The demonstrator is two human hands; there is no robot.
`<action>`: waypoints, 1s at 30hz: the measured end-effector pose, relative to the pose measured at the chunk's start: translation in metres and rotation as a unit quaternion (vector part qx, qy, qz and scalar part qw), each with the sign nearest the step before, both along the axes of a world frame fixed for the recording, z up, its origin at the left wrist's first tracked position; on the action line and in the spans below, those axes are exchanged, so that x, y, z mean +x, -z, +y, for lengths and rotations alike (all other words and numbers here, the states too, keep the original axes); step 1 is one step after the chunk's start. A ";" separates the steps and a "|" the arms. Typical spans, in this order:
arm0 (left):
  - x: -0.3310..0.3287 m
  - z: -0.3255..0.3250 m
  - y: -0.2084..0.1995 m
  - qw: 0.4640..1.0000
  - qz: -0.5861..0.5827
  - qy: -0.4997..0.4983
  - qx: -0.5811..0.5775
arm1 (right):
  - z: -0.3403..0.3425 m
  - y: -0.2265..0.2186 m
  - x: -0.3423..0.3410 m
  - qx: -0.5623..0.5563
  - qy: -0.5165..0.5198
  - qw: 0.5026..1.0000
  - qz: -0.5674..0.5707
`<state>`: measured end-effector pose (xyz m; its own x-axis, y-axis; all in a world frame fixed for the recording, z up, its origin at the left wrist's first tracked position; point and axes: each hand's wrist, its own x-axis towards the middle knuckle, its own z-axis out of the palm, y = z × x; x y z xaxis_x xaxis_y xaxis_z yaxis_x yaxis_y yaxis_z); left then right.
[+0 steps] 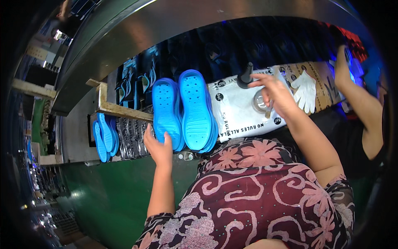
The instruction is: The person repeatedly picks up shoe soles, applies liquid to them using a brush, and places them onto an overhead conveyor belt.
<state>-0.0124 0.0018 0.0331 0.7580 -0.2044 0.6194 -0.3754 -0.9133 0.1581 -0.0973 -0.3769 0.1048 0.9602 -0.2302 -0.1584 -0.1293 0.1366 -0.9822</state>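
Observation:
My left hand (157, 145) is at the near left edge of a stack of blue shoe soles (167, 112), thumb and fingers apart. Its fingertips are close to the soles; whether they touch cannot be told. A second stack of blue soles (195, 112) stands right beside the first, with holes in the heel part and ridges in front. Over a white printed sheet (236, 120) my right hand (275, 93) is raised with its fingers spread and partly bent. Just left of its fingertips stands a black cone-shaped object (245, 76). Below the fingers sits a clear round container (260, 101).
A white glove (304, 91) lies on cardboard (325, 89) at the right. More blue soles (105, 135) lie at the left. A metal bracket (120, 110) juts out near the stacks, and a metal beam (174, 25) crosses behind. A co-worker's arm (352, 91) reaches in at the far right.

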 end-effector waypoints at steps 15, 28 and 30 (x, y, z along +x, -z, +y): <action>-0.020 -0.026 -0.008 0.876 0.433 0.118 -0.179 | -0.038 0.043 -0.076 -0.051 0.173 0.983 0.014; -0.027 -0.049 -0.036 0.533 0.661 0.155 -0.505 | -0.028 0.061 -0.042 -0.291 0.154 0.943 0.051; -0.026 -0.053 -0.036 0.536 0.665 0.149 -0.499 | -0.028 0.065 -0.036 -0.345 0.135 0.926 0.075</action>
